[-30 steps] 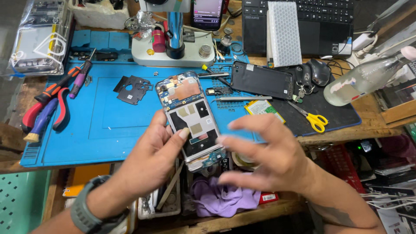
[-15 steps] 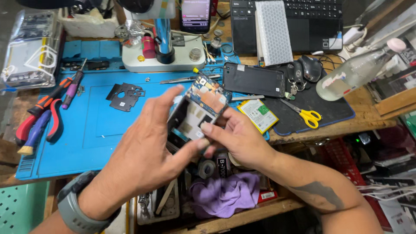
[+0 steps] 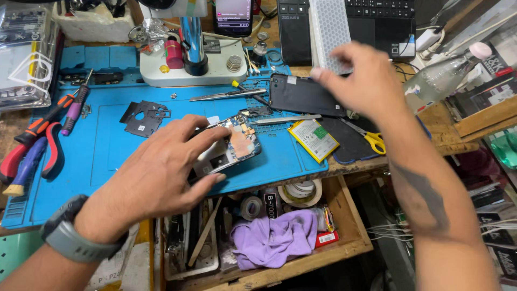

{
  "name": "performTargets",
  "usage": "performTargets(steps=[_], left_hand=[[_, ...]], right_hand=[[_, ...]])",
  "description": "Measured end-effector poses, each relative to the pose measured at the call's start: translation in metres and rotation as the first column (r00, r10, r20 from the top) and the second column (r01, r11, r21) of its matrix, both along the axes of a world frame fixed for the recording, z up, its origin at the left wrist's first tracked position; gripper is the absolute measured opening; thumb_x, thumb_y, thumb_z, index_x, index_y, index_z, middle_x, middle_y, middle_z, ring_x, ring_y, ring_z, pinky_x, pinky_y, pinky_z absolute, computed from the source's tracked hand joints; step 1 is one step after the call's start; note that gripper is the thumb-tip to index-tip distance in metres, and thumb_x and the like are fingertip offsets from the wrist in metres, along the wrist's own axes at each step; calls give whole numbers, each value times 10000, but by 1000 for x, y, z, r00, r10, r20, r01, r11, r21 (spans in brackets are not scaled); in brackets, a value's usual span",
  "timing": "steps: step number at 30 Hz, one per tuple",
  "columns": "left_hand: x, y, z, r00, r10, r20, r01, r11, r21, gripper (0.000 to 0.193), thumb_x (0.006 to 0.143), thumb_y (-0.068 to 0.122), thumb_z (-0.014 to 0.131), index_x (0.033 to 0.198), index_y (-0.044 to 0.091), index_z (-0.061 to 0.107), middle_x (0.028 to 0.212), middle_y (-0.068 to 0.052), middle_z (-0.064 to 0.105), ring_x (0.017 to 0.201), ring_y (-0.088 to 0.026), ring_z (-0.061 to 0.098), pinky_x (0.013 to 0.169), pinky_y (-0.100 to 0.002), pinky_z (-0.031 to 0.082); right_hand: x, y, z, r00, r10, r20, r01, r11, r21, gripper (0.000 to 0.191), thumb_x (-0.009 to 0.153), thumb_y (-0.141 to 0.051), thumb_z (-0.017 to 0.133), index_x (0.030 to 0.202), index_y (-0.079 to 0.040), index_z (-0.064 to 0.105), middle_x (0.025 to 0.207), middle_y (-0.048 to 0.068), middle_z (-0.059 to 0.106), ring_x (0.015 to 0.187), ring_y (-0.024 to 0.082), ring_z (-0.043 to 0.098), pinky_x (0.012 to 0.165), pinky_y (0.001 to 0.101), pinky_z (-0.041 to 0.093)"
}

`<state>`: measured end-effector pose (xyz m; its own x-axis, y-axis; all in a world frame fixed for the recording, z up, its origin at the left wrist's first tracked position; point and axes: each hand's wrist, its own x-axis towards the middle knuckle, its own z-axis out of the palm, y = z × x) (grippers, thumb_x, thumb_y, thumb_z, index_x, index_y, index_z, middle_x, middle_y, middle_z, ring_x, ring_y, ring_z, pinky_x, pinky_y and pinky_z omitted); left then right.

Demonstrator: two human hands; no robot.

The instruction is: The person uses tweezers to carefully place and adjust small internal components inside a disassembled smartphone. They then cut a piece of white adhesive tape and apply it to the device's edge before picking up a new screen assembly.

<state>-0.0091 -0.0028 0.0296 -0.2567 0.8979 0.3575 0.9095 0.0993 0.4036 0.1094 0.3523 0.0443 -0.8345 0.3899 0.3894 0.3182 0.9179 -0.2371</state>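
Note:
My left hand (image 3: 161,172) grips an opened phone body (image 3: 231,148) with its circuit boards exposed, holding it low over the blue work mat (image 3: 107,145). My right hand (image 3: 361,81) is raised farther back with fingers loosely curled and nothing visible in them, hovering above the black phone back cover (image 3: 301,96) and near a white perforated block (image 3: 328,27). A yellow-and-green phone battery (image 3: 313,139) lies on the mat's right edge. Tweezers (image 3: 226,95) and a thin metal tool (image 3: 285,119) lie between the two hands.
A black metal shield plate (image 3: 144,116) lies on the mat. Pliers and screwdrivers (image 3: 37,140) rest at the left. A white stand base (image 3: 191,64), a laptop (image 3: 377,21), yellow scissors (image 3: 371,137), a clear bottle (image 3: 447,75) and an open drawer (image 3: 344,237) with a purple cloth surround the mat.
My right hand has let go of the phone and swung up and back toward the black cover. My left hand has lowered the phone body to the mat.

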Motion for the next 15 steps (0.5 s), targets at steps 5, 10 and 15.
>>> performTargets(steps=[5,10,15], left_hand=[[-16,2,-9,997,-53,-51,45,988,-150,669,789,350,724,1422,184,584,1374,-161,571,1203,-384,510,955,-509,376],[-18,-5,-19,996,-57,-65,41,973,-225,624,839,391,652,1433,212,582,1458,-126,540,1234,-346,475,970,-522,339],[-18,-4,-22,992,-72,-101,53,982,-184,628,842,389,644,1438,200,588,1454,-133,535,1264,-388,471,962,-524,332]], right_hand=[[-39,63,-21,974,-191,125,182,980,76,921,788,-596,888,1369,24,531,1170,328,644,1085,472,628,906,520,495],[-47,95,-37,985,-172,21,170,984,49,956,674,-528,966,1325,29,543,1199,291,668,1111,441,644,923,492,507],[-48,110,-29,987,-135,-93,116,976,-186,494,911,-343,860,1232,-12,683,1150,178,749,1044,276,731,934,391,561]])
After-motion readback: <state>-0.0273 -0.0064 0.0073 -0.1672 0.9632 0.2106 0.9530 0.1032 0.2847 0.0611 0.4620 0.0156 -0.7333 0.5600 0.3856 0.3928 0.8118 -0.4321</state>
